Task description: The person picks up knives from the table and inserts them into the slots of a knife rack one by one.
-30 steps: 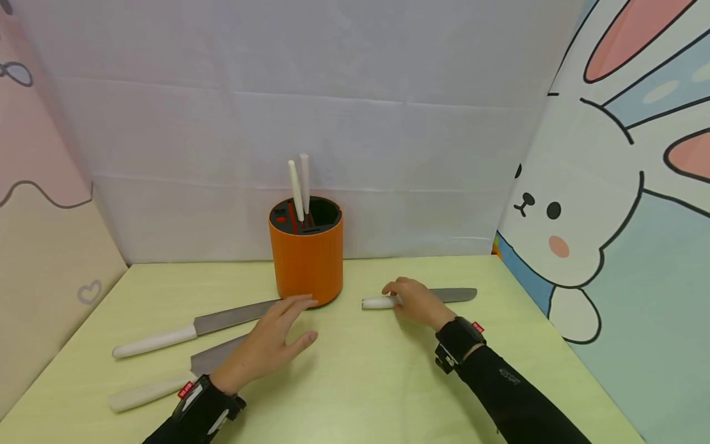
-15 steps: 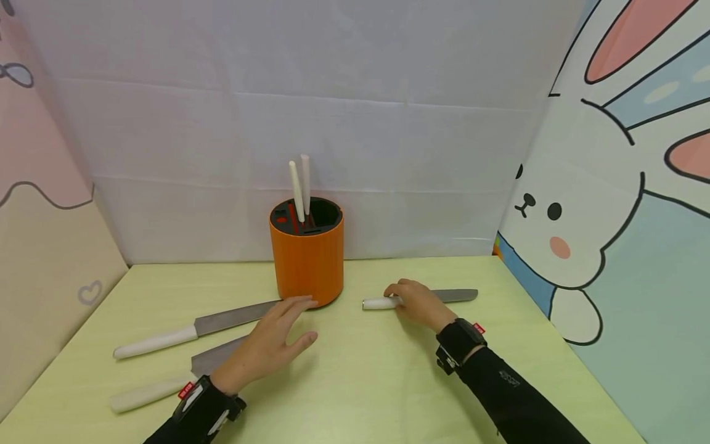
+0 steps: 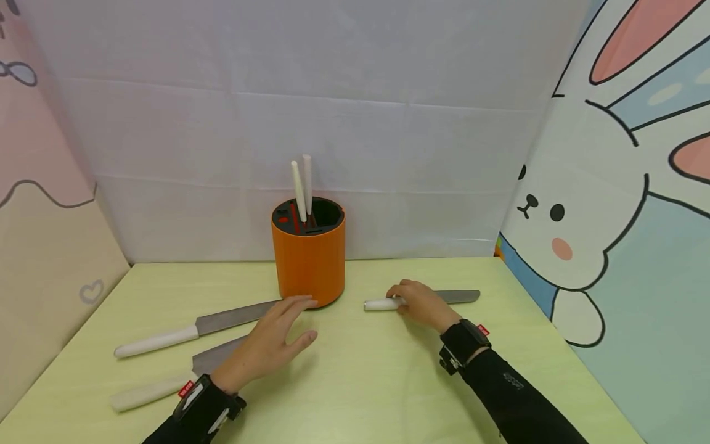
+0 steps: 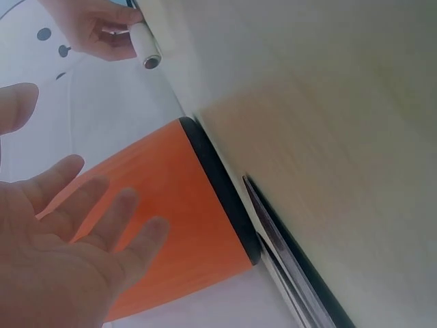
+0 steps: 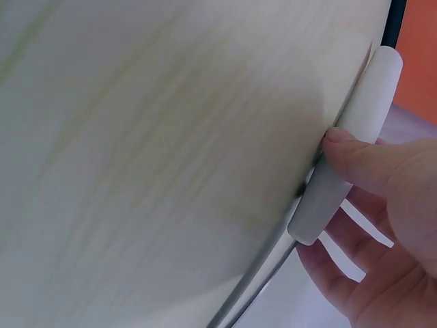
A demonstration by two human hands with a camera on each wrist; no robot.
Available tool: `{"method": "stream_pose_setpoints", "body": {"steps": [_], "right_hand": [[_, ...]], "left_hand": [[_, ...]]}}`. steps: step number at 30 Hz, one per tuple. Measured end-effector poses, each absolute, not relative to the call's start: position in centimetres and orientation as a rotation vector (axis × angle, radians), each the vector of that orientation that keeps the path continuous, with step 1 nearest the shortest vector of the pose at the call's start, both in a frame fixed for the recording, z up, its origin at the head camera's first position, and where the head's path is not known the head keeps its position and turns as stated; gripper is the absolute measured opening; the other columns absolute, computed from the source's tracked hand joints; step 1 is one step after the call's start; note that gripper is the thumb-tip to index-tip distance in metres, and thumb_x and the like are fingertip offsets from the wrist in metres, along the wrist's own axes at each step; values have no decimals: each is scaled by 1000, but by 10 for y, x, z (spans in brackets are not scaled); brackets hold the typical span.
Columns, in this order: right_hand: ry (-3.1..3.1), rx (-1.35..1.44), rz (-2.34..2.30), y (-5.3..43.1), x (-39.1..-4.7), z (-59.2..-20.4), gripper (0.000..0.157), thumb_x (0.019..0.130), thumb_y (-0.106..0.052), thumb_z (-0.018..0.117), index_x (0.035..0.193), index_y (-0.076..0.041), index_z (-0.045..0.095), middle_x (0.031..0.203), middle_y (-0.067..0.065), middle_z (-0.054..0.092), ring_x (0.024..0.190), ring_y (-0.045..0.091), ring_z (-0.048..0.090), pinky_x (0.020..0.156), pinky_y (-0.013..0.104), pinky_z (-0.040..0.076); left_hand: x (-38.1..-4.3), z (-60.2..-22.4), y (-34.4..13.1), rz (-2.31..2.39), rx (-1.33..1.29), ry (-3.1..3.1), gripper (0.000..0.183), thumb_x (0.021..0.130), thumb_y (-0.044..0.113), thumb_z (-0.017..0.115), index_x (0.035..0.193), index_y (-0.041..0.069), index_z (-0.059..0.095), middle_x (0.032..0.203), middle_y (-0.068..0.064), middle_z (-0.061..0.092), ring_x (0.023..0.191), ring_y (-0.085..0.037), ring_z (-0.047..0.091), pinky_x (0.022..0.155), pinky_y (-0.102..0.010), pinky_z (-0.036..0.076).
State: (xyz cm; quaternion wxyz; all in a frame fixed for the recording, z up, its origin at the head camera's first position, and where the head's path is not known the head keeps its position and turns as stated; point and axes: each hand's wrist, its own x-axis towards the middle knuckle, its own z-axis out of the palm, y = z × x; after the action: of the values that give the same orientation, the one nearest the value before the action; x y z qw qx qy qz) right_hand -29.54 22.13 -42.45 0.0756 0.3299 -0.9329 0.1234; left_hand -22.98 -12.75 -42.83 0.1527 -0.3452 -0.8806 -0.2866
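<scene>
My right hand (image 3: 424, 304) pinches the white handle (image 5: 324, 195) of a kitchen knife (image 3: 460, 296), thumb on one side and fingers on the other. The knife lies along the table with its blade pointing right. My left hand (image 3: 266, 345) is held with fingers spread, empty, in front of an orange knife block (image 3: 308, 265). Two more white-handled knives lie on the left: a long one (image 3: 158, 341) with its tip near the block's base, and a broader one (image 3: 152, 392) partly hidden by my left hand. Two white handles (image 3: 297, 190) stick up from the block's black top.
The pale yellow table (image 3: 355, 394) meets a white cloth backdrop (image 3: 416, 154) behind the block. A cartoon rabbit panel (image 3: 582, 246) borders the right side, and a pink and cream panel (image 3: 50, 246) borders the left.
Both hands and all the knives stay put; the head view shifts very slightly. My right hand keeps its grip on the knife handle.
</scene>
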Motion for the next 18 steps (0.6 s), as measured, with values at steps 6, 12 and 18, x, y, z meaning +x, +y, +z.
{"method": "stream_pose_setpoints", "body": {"steps": [6, 12, 18], "right_hand": [[-2739, 1023, 340, 224, -294, -422, 33, 79, 0, 76, 109, -7, 65, 95, 6, 61, 86, 20, 57, 78, 36, 52], [-2708, 1015, 330, 218, -293, -411, 33, 80, -2, 75, 109, -11, 64, 96, 3, 60, 88, 18, 56, 80, 35, 52], [-2681, 954, 384, 218, -286, -396, 38, 77, -1, 78, 110, -13, 63, 94, 1, 58, 86, 18, 55, 79, 37, 51]], "left_hand": [[-232, -429, -129, -826, -998, -2523, 52, 94, 38, 62, 139, 21, 44, 142, -5, 42, 129, -22, 37, 100, -53, 38], [-233, -429, -134, -811, -986, -2541, 52, 95, 42, 58, 140, 21, 43, 142, -5, 41, 129, -24, 37, 100, -53, 38], [-234, -428, -132, -834, -1001, -2516, 52, 95, 40, 60, 139, 18, 44, 141, -6, 42, 128, -24, 38, 100, -54, 38]]}}
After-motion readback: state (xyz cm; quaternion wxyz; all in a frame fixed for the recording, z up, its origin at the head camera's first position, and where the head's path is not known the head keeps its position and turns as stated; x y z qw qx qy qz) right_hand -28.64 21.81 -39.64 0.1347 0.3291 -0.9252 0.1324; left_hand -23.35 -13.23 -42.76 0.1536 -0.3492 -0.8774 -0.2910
